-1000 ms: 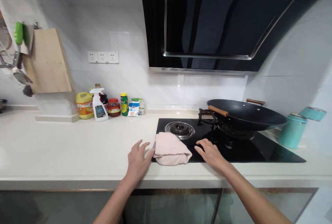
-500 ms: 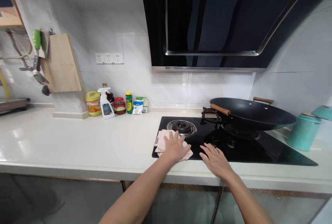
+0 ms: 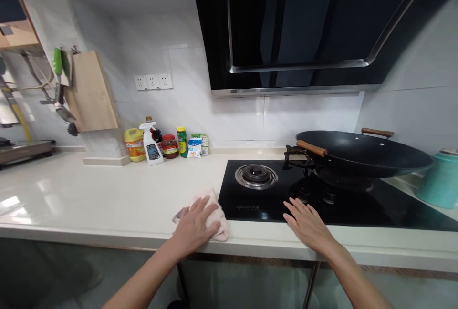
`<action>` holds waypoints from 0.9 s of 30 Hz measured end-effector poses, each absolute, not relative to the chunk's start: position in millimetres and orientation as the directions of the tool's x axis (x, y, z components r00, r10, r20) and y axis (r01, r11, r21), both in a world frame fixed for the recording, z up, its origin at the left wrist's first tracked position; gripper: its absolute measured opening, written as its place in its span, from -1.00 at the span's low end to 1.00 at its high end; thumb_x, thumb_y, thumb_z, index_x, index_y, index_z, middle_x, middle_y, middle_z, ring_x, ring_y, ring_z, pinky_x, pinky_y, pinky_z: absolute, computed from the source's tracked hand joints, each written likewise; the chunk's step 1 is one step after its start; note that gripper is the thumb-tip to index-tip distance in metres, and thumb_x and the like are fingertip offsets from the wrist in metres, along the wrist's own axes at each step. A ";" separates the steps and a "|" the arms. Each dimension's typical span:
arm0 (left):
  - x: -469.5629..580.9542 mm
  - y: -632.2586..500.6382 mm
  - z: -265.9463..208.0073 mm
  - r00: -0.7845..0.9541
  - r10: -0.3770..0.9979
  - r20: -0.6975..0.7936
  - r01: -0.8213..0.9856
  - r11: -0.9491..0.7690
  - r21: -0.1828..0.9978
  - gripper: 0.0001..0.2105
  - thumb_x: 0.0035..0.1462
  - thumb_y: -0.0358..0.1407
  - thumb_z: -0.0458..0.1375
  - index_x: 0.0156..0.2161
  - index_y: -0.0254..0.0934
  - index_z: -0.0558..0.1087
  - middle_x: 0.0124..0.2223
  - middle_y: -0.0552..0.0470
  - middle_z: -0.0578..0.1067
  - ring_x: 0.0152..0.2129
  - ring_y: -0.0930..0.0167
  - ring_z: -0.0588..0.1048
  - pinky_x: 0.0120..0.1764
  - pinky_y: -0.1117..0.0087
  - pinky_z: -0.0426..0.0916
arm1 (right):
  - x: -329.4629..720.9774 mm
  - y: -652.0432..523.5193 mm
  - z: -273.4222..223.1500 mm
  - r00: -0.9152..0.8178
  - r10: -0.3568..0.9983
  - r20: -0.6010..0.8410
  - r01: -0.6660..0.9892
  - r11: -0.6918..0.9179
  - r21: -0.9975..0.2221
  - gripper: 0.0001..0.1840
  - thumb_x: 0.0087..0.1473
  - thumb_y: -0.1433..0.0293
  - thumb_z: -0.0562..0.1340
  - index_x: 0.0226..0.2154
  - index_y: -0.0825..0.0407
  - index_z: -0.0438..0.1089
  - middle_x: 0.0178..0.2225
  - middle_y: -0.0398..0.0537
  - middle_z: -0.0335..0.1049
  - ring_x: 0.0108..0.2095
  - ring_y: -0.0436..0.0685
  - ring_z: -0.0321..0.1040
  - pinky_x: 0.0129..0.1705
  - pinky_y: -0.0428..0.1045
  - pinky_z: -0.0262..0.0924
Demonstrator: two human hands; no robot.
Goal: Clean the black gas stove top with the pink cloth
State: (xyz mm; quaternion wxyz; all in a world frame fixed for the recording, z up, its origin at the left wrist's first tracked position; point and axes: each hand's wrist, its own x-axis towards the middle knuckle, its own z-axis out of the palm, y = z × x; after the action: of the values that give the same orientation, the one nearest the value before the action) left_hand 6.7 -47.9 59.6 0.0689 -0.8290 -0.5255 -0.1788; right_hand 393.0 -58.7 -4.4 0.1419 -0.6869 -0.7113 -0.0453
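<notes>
A folded pale pink cloth [image 3: 219, 223] lies on the white countertop, just left of the black gas stove [image 3: 265, 211]. My left hand [image 3: 195, 221] grips it from above, pressing it flat, fingers over the fabric; the palm hides part of the cloth. Resting at the stove's front edge, my right hand [image 3: 308, 225] is open, fingers stretched forward with nothing in them. Just beyond those fingertips are two black control knobs [image 3: 329, 196]. The left burner [image 3: 256, 176] is uncovered, with a shiny metal ring.
A large black wok [image 3: 361, 156] with wooden handles sits on the right burner. At its right stands a teal canister [image 3: 438, 180]. A spray bottle [image 3: 152, 144], a yellow jug [image 3: 134, 146], a red-lidded jar [image 3: 170, 147] and packets line the wall. The range hood [image 3: 296, 23] hangs overhead.
My left hand has slid the cloth leftward and nearer, off the stove's left front corner onto the countertop. My right hand stays at the stove's front edge. The view has shifted slightly.
</notes>
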 end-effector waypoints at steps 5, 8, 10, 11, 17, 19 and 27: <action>-28.5 -30.5 57.6 0.149 0.927 0.345 0.971 -0.203 0.124 -0.33 0.18 0.02 0.15 0.36 -0.12 0.25 0.42 -0.31 0.15 0.37 -0.05 0.10 0.20 -0.17 0.18 | 398.2 -56.7 -8.6 -0.047 0.959 0.279 0.990 0.082 -0.114 -0.28 0.31 -0.01 -0.14 0.36 -0.05 0.18 0.43 -0.01 0.00 0.45 0.26 -0.14 0.43 0.28 -0.23; -25.3 -12.5 56.0 0.159 0.931 0.328 0.969 -0.210 0.128 -0.29 0.17 0.07 0.13 0.36 -0.19 0.23 0.35 -0.33 0.26 0.31 -0.03 0.20 0.22 -0.13 0.16 | 400.6 -53.7 -9.3 -0.084 0.963 0.256 0.986 0.117 -0.116 -0.27 0.30 -0.02 -0.11 0.35 -0.04 0.20 0.42 0.01 0.02 0.44 0.28 -0.11 0.42 0.31 -0.18; -17.0 0.9 55.2 0.219 0.912 0.347 0.955 -0.274 0.116 -0.39 0.19 0.07 0.11 0.30 -0.10 0.30 0.32 -0.23 0.32 0.28 0.02 0.24 0.21 -0.09 0.17 | 399.7 -52.5 -10.1 -0.073 0.969 0.236 0.988 0.102 -0.113 -0.26 0.30 -0.02 -0.11 0.35 -0.01 0.20 0.42 0.03 0.01 0.44 0.30 -0.11 0.42 0.33 -0.17; -12.3 8.1 55.0 0.244 0.902 0.357 0.947 -0.301 0.112 -0.44 0.21 0.06 0.11 0.27 -0.05 0.33 0.31 -0.17 0.33 0.26 0.04 0.25 0.21 -0.08 0.18 | 398.7 -52.6 -11.1 -0.058 0.970 0.236 0.990 0.086 -0.109 -0.25 0.30 -0.02 -0.12 0.35 0.01 0.20 0.42 0.04 0.01 0.44 0.30 -0.12 0.43 0.34 -0.18; 10.8 62.8 58.4 0.324 0.888 0.325 0.928 -0.366 0.075 -0.65 0.29 -0.04 0.07 0.14 0.12 0.42 0.29 0.02 0.36 0.22 0.10 0.26 0.16 -0.04 0.24 | 395.8 -60.3 -22.5 -0.039 0.936 0.349 0.993 0.076 -0.094 -0.25 0.32 -0.07 -0.13 0.35 -0.03 0.20 0.42 -0.03 0.01 0.43 0.29 -0.09 0.42 0.35 -0.15; 16.2 86.6 59.7 0.326 0.894 0.307 0.929 -0.364 0.071 -0.65 0.29 -0.05 0.08 0.16 0.14 0.40 0.30 0.04 0.35 0.22 0.09 0.26 0.15 -0.06 0.25 | 397.7 -62.3 -26.5 -0.056 0.915 0.399 0.992 0.095 -0.078 -0.26 0.33 -0.07 -0.13 0.34 -0.03 0.21 0.41 -0.03 0.04 0.42 0.29 -0.04 0.41 0.36 -0.10; 41.8 197.8 60.6 0.256 0.938 0.234 0.949 -0.290 0.126 -0.43 0.33 -0.01 -0.06 0.38 -0.10 0.14 0.39 -0.13 0.25 0.31 0.09 0.20 0.23 -0.11 0.15 | 406.3 -58.7 -41.5 -0.160 0.795 0.585 0.985 0.170 0.039 -0.34 0.30 -0.06 0.01 0.28 -0.10 0.30 0.35 -0.02 0.19 0.33 0.37 0.15 0.33 0.38 0.07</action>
State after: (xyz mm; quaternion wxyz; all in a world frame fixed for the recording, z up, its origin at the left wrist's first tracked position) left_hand 41.8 197.8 60.6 0.0202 -0.7921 -0.5955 -0.1325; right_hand 406.3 -58.7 -41.5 0.2235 -0.6083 -0.7313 -0.2125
